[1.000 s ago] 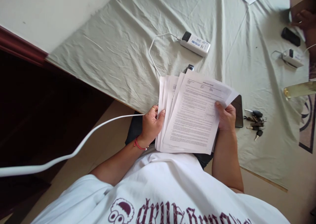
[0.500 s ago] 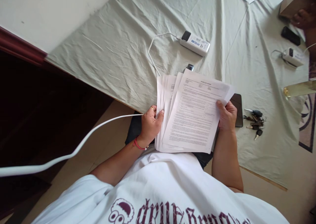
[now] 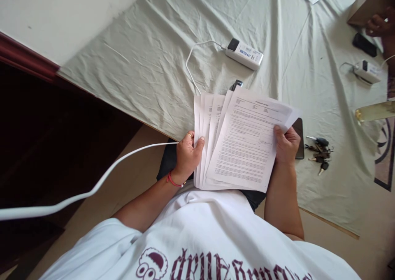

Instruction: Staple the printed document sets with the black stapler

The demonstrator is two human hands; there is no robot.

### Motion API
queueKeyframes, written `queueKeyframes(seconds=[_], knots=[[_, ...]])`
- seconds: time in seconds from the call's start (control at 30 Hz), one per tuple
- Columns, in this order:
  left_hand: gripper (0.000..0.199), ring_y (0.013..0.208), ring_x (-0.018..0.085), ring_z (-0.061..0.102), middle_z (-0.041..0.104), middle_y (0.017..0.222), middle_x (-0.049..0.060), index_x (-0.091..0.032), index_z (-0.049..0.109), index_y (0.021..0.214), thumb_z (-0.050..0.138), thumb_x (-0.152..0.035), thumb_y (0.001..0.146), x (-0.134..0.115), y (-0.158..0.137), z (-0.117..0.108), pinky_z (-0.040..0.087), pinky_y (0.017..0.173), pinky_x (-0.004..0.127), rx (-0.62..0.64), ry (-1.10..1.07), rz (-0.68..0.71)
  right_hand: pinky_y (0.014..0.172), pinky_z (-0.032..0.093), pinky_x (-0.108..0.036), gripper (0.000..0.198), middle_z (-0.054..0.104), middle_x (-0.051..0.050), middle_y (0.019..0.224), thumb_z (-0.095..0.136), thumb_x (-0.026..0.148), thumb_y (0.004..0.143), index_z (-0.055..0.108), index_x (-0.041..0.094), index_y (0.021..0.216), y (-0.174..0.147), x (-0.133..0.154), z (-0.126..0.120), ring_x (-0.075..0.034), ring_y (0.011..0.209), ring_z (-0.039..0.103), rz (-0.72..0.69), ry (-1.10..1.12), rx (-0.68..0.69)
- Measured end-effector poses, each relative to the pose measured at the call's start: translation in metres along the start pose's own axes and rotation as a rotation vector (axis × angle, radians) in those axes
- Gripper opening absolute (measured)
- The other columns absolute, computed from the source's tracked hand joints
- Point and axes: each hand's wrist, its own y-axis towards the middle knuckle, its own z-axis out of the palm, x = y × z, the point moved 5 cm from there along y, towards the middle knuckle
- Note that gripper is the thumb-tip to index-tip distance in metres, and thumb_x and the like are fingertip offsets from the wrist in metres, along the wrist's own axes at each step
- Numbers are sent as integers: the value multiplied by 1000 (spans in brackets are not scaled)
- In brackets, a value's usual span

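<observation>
Several printed paper sheets (image 3: 243, 144) are fanned out in front of my chest, their lower edges close to my white shirt. My left hand (image 3: 189, 154) is closed on the left edge of the stack, thumb on top and fingers behind it. At the right, my right hand (image 3: 286, 144) pinches the edge of the top sheets, its thumb on the printed face. Dense small text covers the top sheet. A dark phone (image 3: 298, 138) lies just beyond my right hand, partly hidden by the hand and paper.
A white power bank (image 3: 244, 54) with a white cable lies beyond the papers. Keys (image 3: 320, 150) lie right of the phone. At the far right are another person's hand (image 3: 378, 25), a cardboard box (image 3: 362, 8), a dark object (image 3: 364, 44) and a second white device (image 3: 367, 71).
My right hand has moved slightly to the right with the top sheets, so the fan is a little wider and more of the sheets beneath shows. My left hand stays nearly still.
</observation>
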Motion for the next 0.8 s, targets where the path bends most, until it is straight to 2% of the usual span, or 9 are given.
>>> queueKeyframes(seconds=[0.2,0.37,0.5,0.63,0.8], knots=[[29,67,18,65,71,74,1,-21,57,84,60,-49,91,-2,0,2,47,65,28,22,-2,40,76,58,-31,31,78,-1,93,86,45,76,79,24,99,-1,-5,2,-16,77,71,1,4,31],[23,74,20,69,74,81,4,-20,59,84,65,-42,87,-1,0,6,48,69,30,36,23,29,75,55,-28,30,77,0,94,84,45,78,78,24,99,-3,-7,8,-14,77,68,14,8,80],[20,76,21,70,76,84,4,-20,60,86,64,-40,88,0,0,7,50,70,31,38,35,25,65,50,-24,31,71,3,82,84,47,77,72,23,91,-1,-6,5,-12,69,62,-16,1,-2],[21,76,22,70,76,85,5,-20,60,86,64,-40,88,1,1,7,50,71,31,38,54,22,63,48,-24,34,68,2,80,82,50,76,68,22,88,1,-6,1,-12,65,58,-18,-21,-75],[22,76,22,70,75,83,5,-20,60,86,63,-42,88,0,1,6,50,70,32,30,89,36,60,43,-23,34,64,3,74,85,49,73,67,21,80,-1,-5,6,-10,61,53,22,-15,11]])
